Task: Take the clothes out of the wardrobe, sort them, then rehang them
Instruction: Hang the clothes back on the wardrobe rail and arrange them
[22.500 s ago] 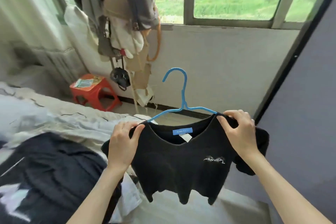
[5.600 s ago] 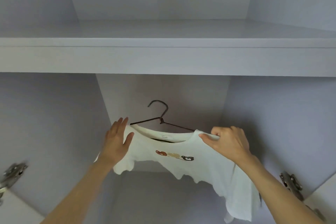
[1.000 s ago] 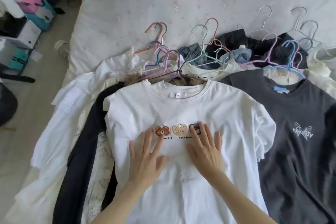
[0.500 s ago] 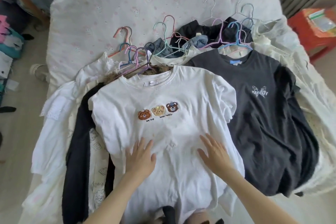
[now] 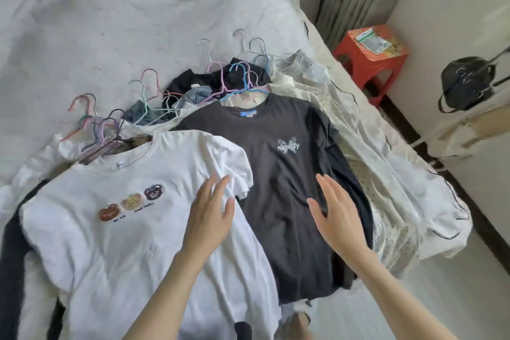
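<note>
Head view: we lift both hands off white bear shirt, slide toward dark shirt beside it. Left hand, right hand spread flat, holding nothing. White shirt looks sorted; dark shirt likely next.

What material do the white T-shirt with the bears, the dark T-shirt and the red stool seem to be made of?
White T-shirt: soft matte knit, probably cotton; it lies in loose wrinkles.
Dark T-shirt: likely the same matte jersey, with a pale printed butterfly.
Red stool: probably moulded plastic; one even colour, rounded legs.
</note>
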The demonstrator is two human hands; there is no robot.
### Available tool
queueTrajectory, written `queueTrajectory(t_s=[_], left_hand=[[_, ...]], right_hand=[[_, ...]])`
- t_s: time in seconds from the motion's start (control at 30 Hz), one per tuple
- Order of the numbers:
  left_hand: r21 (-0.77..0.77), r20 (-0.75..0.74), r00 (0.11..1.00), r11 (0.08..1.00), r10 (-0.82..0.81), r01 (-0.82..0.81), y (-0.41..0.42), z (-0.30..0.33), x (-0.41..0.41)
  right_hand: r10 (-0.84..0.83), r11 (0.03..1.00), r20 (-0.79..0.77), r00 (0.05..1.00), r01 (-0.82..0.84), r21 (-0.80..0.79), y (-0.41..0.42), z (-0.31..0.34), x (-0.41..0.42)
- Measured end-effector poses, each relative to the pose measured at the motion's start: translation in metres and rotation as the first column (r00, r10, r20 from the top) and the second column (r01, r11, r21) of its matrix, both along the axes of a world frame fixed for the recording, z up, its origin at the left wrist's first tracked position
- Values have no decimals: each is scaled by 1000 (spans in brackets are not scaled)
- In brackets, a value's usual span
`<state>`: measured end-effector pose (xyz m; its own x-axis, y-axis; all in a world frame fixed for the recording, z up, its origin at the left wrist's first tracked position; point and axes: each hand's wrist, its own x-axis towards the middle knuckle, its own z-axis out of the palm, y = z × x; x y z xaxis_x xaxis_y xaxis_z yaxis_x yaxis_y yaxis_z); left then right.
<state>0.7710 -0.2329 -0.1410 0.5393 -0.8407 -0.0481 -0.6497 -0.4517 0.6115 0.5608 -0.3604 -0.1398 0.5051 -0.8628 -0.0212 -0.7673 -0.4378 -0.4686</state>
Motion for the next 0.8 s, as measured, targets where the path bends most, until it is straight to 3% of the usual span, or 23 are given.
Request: queueTrajectory(t_s=[0.13, 0.3, 0.57, 0.8], left_hand=[[-37, -82, 995, 998, 50, -53, -71, -6, -81], [15, -104, 993, 998, -62, 64, -119, -15, -152], [212, 16, 999, 976, -42, 38, -175, -49, -109], [471, 82, 993, 881, -87, 38, -211, -100, -46]], right_hand=[[-12, 1000, -5, 1000, 12, 24, -66, 9, -72], [-2, 1000, -21, 1000, 2, 17, -120, 17, -122], [101, 986, -27, 995, -96, 135, -194, -17, -80], [218, 959, -90, 972, -197, 203, -251, -62, 3]])
